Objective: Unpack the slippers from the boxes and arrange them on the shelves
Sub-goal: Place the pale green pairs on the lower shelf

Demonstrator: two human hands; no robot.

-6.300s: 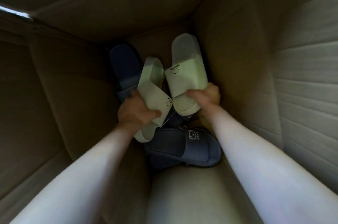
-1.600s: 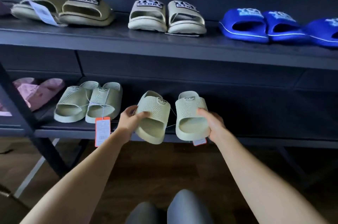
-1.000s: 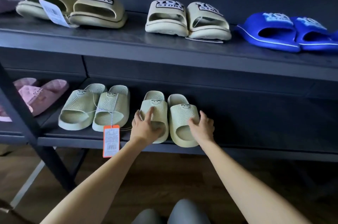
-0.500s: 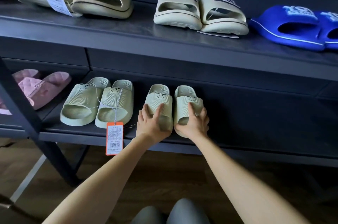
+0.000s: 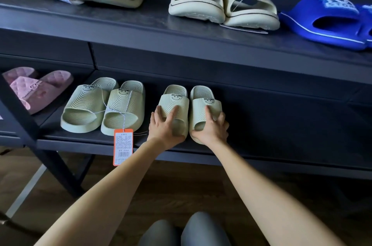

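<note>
Nearest the camera, two knees (image 5: 181, 231) in grey fabric sit at the bottom edge, above a dark wooden floor (image 5: 181, 189). Both bare forearms reach forward from here to the lower shelf (image 5: 281, 145).

The left hand (image 5: 165, 127) covers the toe end of the left slipper (image 5: 175, 101). Its grip is clamped on that slipper, with the thumb laid across the ribbed strap and the fingers down the outer side. The right hand (image 5: 211, 127) holds the right slipper (image 5: 205, 101) the same way: its grip is closed on it, thumb on the strap, fingers curled round the outer edge. Both slippers are pale green, each with a smiley face and the word WELCOME on the strap. They stand flat on the lower shelf, side by side and almost touching, heels toward the back.

Just to their left, a second pale green pair (image 5: 100, 105) of the same design stands on the same shelf. An orange tag (image 5: 123, 146) hangs from it on a string, over the shelf's front edge. Further left lie pink slippers (image 5: 36, 89), partly behind a dark frame post.

Beyond, the upper shelf (image 5: 141, 30) carries two beige pairs (image 5: 221, 0) with lettered straps, the leftmost with a white barcode label. A blue slipper (image 5: 326, 22) sits at the right, cut off by the frame edge.
</note>
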